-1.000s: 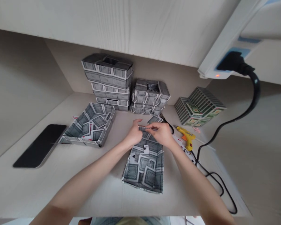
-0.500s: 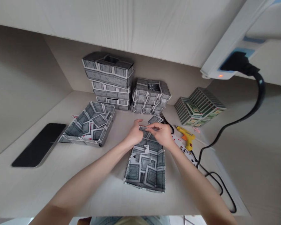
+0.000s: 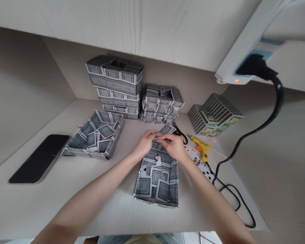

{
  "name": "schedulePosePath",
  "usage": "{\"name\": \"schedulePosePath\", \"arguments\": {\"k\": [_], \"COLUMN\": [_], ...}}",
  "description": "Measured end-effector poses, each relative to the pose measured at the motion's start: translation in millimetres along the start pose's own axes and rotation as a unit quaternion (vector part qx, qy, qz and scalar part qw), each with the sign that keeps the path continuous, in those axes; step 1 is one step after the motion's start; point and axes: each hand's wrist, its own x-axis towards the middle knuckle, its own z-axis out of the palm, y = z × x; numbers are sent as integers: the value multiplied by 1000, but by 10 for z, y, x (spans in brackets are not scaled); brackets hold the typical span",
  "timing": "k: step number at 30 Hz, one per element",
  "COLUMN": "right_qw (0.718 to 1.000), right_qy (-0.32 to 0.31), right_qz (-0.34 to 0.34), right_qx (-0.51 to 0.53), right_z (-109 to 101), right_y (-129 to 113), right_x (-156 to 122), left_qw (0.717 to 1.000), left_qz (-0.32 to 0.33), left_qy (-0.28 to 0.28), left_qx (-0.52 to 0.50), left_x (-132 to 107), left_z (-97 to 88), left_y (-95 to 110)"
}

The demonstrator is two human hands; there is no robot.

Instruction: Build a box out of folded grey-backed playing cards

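In the head view, a box made of playing cards [image 3: 145, 203] lies open-topped in front of me, its long side running away from me. Several loose cards rest inside it, among them an eight [image 3: 158, 161]. My left hand [image 3: 145, 144] closes at the box's far end, thumb and index finger at the rim. Right beside it, my right hand [image 3: 173, 146] pinches the same rim, its fingertips almost meeting the left ones. The fingers partly cover the spot they grip. Just beyond them lies a loose card [image 3: 167, 129], face down.
A second playing-card box [image 3: 115, 144] holding loose cards stands at left, beside a black phone [image 3: 39, 158]. Stacked card boxes [image 3: 117, 78] and a shorter stack [image 3: 162, 101] stand behind. At right are a yellow glue gun [image 3: 202, 147], green card packs [image 3: 215, 115] and a black cable [image 3: 246, 135].
My left index finger, raised before, has come down toward the right fingertips. My right hand stays at the far rim. The whole view has shifted slightly.
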Motion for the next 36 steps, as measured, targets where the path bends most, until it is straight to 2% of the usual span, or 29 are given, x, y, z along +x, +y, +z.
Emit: {"name": "schedulePosePath", "arguments": {"k": [6,14,20,30,33,36], "right_qw": [1000,999,998,999,999,998], "right_qy": [-13,-33,-39,-38,-38,-36], "right_qz": [-8,-13,-28,2,14,33], "right_qx": [-6,-7,31,-7,2,29], "right_z": [12,6,11,21,25,29], "right_y": [-17,0,42,54,54,71], "right_x": [-22,-13,-5,-4,-11,-22], "left_qw": [1000,1000,999,1000,997,978], "left_qz": [-1,-14,-2,-9,-47,-134], "left_qy": [-1,-5,-15,-21,-34,-98], "left_qx": [-21,-26,-44,-20,-47,-124], "left_x": [18,1,13,-24,-6,50], "left_z": [19,33,43,46,-17,-134], "left_y": [-79,-46,-92,-49,-23,5]}}
